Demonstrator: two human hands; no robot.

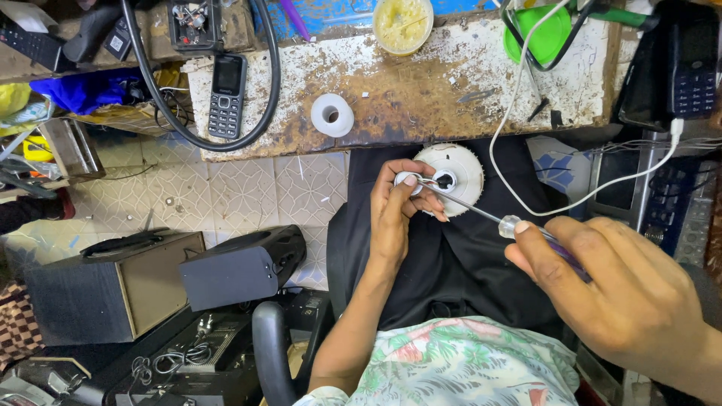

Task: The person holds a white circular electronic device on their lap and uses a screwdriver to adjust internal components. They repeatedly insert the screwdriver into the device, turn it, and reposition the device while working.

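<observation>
Left hand (395,214) pinches the white round housing (455,174) at its near-left edge, fingers curled over a small metal fitting there, the housing resting on the dark cloth over the lap, just near the edge of the worn tabletop (451,83). Right hand (624,293) is clenched round the handle of the screwdriver (481,212), its thin shaft running left to the tip under the left fingertips. That is the risk: the tip sits right against those fingers, so a slip off the screw could jab them or gouge the plastic. The housing has no firm support, only a lap, so pushing hard may tilt it. The white cable (526,113) trails close above the shaft and could snag it.
</observation>
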